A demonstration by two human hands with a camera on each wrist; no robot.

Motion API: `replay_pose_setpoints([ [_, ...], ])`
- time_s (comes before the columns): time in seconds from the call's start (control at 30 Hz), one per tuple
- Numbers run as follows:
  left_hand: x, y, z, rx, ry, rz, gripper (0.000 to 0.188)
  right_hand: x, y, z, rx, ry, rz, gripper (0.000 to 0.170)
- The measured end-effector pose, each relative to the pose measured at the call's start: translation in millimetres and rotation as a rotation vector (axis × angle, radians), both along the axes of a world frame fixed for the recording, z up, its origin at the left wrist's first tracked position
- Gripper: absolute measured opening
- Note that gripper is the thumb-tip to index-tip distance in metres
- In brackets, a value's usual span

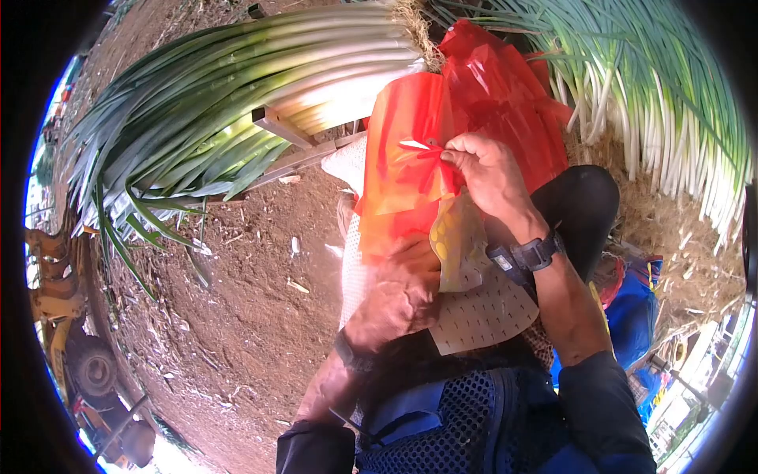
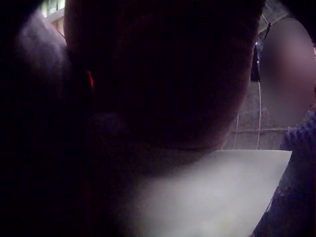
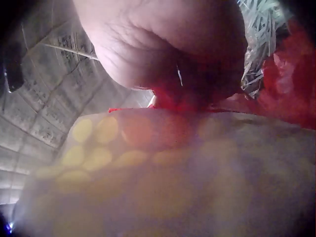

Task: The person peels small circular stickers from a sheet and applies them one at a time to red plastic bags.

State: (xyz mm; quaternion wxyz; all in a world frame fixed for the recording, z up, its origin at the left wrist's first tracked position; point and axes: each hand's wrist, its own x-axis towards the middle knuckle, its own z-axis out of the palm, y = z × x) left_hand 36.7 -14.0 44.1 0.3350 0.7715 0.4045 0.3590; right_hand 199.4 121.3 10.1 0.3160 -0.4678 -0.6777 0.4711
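Note:
A red translucent plastic bag (image 1: 399, 150) lies across the person's lap. The right hand (image 1: 493, 174) pinches a gathered fold of its red plastic between thumb and index finger. Lower down, the left hand (image 1: 395, 296) is at the bag's near end, its fingers hidden by red film and glare. Between the hands lies a clear sheet with yellow dots (image 1: 458, 245). In the right wrist view the right hand (image 3: 168, 44) is above the dotted sheet (image 3: 98, 158), with red plastic (image 3: 180, 98) beneath it. The left wrist view is mostly dark, with a pale sheet (image 2: 217, 192).
Leeks (image 1: 237, 87) lie on a metal frame (image 1: 288, 129) at the upper left; green onions (image 1: 632, 95) are at the upper right. More red plastic (image 1: 505, 103) lies behind the bag. A perforated sheet (image 1: 482, 316) covers the lap. Bare soil (image 1: 237, 292) is left, with a wheeled machine (image 1: 93, 367) beyond.

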Motion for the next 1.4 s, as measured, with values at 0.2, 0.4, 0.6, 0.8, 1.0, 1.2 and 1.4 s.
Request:
replay_pose_setpoints([
  [0.2,-1.2,-8.6,-7.3,-0.225,-0.144,0.018,0.043,-2.6,0.8,10.9,0.072,-0.076,-0.035,0.004],
  [0.4,-13.2,-8.1,13.0,-0.88,-0.963,0.149,0.044,-7.0,-9.2,11.2,0.064,0.001,-0.058,0.005],
  [0.6,-32.1,6.6,-0.2,-1.117,-1.075,0.535,0.033,-9.2,-20.8,-4.4,0.06,0.109,-0.057,0.009],
  [0.8,-29.4,29.1,-19.2,-0.894,-1.139,0.807,0.014,-8.9,-29.0,1.5,-0.038,0.105,-0.045,0.025],
  [1.0,-28.7,38.7,-20.8,-0.737,-1.085,0.818,0.012,-11.4,-39.2,34.8,0.109,-0.127,0.128,0.06],
  [1.2,-10.4,52.8,2.3,-0.658,-0.946,0.936,0.017,-20.9,-42.1,22.3,0.472,-0.276,0.094,0.052],
  [1.4,-11.5,47.4,-12.1,-0.63,-0.997,0.812,0.02,-22.3,-39.1,12.6,0.435,-0.094,0.028,0.023],
])
